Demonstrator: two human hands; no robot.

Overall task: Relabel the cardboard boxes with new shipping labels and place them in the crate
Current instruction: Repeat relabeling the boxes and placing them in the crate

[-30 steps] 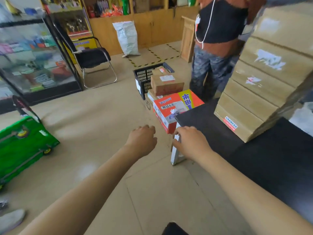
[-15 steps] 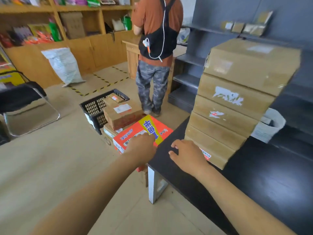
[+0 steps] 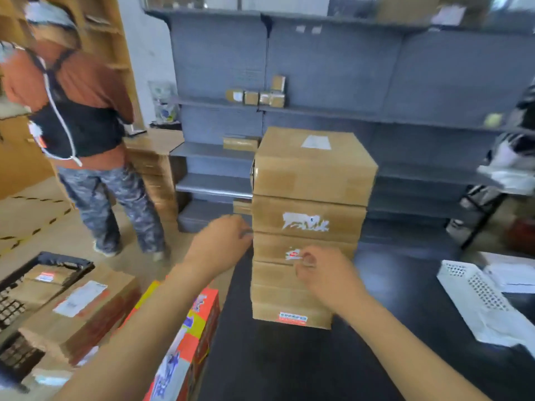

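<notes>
both arms reaching forward

the left forearm rises from the lower left of the frame toward the centre, its hand [image 3: 220, 241] with fingers curled loosely, blurred. the right forearm comes in from the lower right, its hand [image 3: 324, 274] at centre, fingers bent, thumb and forefinger close together; whether they pinch anything is unclear.

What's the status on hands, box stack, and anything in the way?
Left hand at stack's left edge. Right hand at torn label. Nothing blocking.
</notes>
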